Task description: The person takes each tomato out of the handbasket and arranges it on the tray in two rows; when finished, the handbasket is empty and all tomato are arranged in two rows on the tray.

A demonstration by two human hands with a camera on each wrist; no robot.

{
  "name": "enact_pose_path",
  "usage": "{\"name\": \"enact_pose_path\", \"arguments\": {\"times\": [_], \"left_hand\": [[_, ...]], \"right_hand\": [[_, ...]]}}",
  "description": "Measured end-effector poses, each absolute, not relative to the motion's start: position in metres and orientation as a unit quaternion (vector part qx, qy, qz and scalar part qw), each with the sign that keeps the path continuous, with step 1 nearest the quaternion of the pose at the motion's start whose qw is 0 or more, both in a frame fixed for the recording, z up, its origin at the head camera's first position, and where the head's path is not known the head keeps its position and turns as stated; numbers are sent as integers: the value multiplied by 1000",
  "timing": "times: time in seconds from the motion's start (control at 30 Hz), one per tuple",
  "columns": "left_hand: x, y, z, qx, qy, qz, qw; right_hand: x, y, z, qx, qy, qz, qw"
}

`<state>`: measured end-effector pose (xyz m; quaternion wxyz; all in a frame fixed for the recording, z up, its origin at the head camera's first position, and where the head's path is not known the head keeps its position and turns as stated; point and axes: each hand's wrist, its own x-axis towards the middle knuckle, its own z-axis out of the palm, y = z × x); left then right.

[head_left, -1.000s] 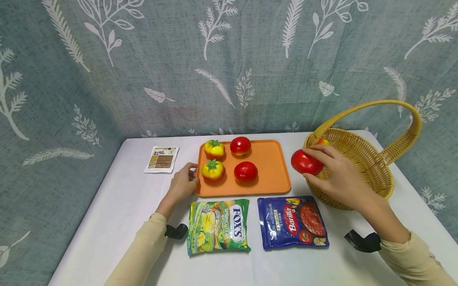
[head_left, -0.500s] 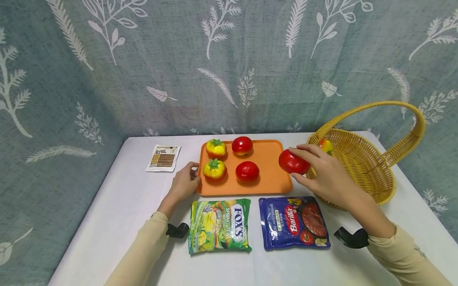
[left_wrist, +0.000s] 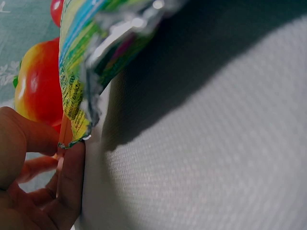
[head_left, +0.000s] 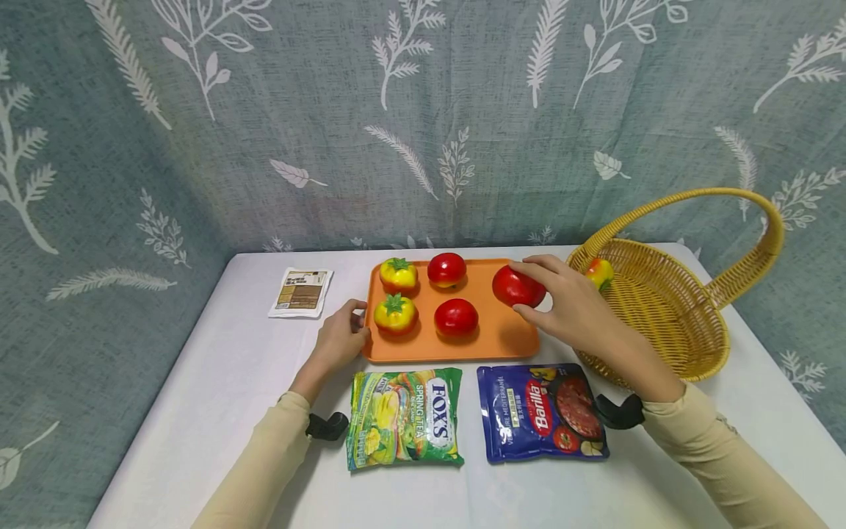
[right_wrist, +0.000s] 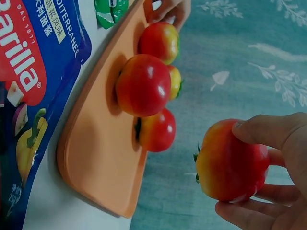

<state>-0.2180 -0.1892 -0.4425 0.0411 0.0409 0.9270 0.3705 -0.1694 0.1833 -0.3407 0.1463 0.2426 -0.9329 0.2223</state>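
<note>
My right hand holds a red-and-yellow tomato between thumb and fingers. It hangs above the right part of the orange tray; its green sepals show in the right wrist view, where the tomato is apart from the tray. My left hand grips the tray's left edge, thumb and fingers on either side of the rim. On the tray's left are two tomatoes with green tops up, one behind and one in front. Two red-side-up tomatoes, a rear one and a front one, sit mid-tray.
A yellow wicker basket with a tall handle stands right, a red-and-yellow piece inside it. In front of the tray lie a green Fox's candy bag and a blue Barilla pouch. A small white-and-brown packet lies at left.
My right hand has carried the tomato leftward from beside the basket to above the tray. The piece in the basket has come into fuller view. My left hand stays at the tray's edge.
</note>
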Motion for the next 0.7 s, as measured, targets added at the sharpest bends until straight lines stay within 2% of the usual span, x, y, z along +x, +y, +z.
{"name": "enact_pose_path", "arguments": {"times": [0.7], "left_hand": [[-219,-191,-444,41,927,371,42]], "right_hand": [[-217,155,-356,204,-945,235,101]]}}
